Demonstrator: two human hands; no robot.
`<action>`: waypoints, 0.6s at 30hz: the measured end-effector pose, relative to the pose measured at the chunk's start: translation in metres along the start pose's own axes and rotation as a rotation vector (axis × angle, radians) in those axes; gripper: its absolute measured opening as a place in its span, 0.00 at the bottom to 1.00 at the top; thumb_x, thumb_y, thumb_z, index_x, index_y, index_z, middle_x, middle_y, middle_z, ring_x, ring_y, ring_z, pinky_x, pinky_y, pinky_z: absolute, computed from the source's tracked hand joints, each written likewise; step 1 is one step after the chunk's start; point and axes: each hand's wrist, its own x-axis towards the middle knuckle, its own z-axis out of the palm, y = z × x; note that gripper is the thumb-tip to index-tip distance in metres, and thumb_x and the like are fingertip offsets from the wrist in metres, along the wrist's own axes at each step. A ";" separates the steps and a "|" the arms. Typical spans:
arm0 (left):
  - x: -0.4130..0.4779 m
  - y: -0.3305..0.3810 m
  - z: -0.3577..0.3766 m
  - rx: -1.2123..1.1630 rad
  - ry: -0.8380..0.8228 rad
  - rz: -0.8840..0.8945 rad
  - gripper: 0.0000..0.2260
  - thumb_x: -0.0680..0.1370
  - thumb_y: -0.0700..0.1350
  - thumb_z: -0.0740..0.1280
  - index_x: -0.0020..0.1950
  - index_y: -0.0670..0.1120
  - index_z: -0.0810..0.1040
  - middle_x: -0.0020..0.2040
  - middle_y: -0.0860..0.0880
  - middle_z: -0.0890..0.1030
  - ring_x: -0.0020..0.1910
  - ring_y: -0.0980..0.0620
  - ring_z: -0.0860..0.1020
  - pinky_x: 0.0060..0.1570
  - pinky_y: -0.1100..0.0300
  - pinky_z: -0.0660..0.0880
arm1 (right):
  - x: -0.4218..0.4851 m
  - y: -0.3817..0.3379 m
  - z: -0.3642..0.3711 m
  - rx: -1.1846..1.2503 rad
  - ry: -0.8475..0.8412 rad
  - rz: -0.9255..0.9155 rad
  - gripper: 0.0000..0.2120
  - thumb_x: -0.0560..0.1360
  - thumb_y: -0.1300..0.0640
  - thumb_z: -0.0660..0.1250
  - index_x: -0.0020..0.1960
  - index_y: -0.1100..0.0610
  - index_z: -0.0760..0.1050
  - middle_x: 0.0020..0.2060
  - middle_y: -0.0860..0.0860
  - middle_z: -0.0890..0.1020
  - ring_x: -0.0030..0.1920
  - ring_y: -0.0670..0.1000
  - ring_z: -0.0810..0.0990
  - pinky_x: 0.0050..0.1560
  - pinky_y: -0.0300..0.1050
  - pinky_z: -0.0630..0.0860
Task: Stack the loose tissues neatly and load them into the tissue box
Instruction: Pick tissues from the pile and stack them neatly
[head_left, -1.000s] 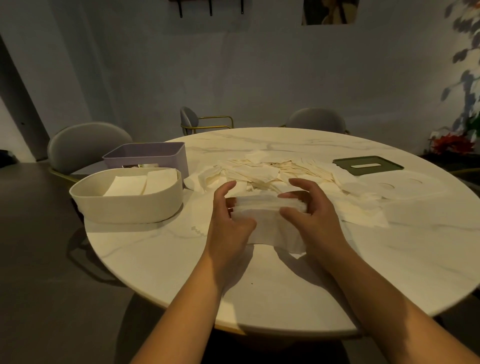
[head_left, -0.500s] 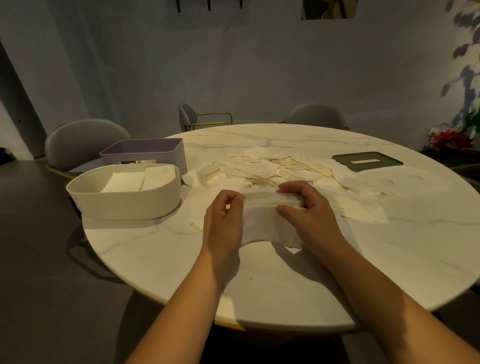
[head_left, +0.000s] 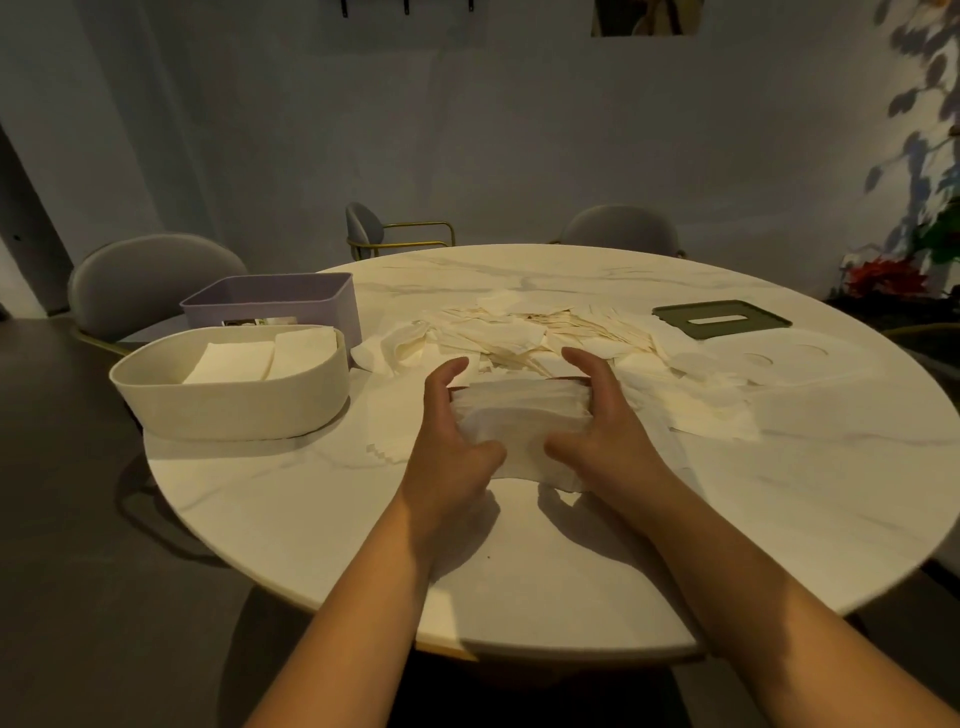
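A thick stack of white tissues (head_left: 519, 415) lies on the round marble table (head_left: 779, 509) in front of me. My left hand (head_left: 449, 441) grips its left end and my right hand (head_left: 602, 431) grips its right end, fingers curled over the far side and thumbs on the near side. Behind the stack spreads a heap of loose tissues (head_left: 530, 332). The cream oval tissue box (head_left: 234, 405) stands at the left, with two folded tissue piles (head_left: 260, 353) inside it.
A purple box (head_left: 291, 299) stands behind the cream one. A dark green slotted lid (head_left: 722, 318) and a white lid (head_left: 810, 364) lie at the right. Grey chairs (head_left: 140, 280) ring the table. The near table edge runs close below my wrists.
Half a second ago my fingers were closed tight over the stack's far edge. Now both hands have spread wider around its ends, squaring the stack.
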 end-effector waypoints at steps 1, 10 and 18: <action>-0.001 0.001 0.001 -0.007 0.011 0.002 0.34 0.71 0.24 0.63 0.64 0.57 0.58 0.51 0.58 0.69 0.48 0.57 0.72 0.35 0.74 0.74 | 0.000 0.000 0.000 0.015 0.009 -0.006 0.38 0.70 0.67 0.70 0.69 0.40 0.57 0.57 0.42 0.68 0.54 0.46 0.72 0.39 0.29 0.74; -0.007 0.011 0.003 -0.109 0.072 -0.022 0.21 0.76 0.26 0.56 0.62 0.47 0.66 0.49 0.52 0.72 0.41 0.61 0.76 0.32 0.73 0.73 | 0.008 0.003 -0.004 0.179 0.217 0.021 0.23 0.70 0.73 0.65 0.50 0.47 0.66 0.48 0.40 0.74 0.52 0.48 0.75 0.37 0.33 0.75; -0.014 0.016 0.005 -0.108 -0.050 -0.081 0.31 0.75 0.24 0.57 0.70 0.53 0.59 0.52 0.58 0.70 0.41 0.70 0.75 0.32 0.76 0.71 | 0.001 0.001 -0.001 0.054 -0.010 0.054 0.34 0.73 0.70 0.64 0.70 0.43 0.56 0.57 0.42 0.67 0.55 0.47 0.71 0.40 0.32 0.75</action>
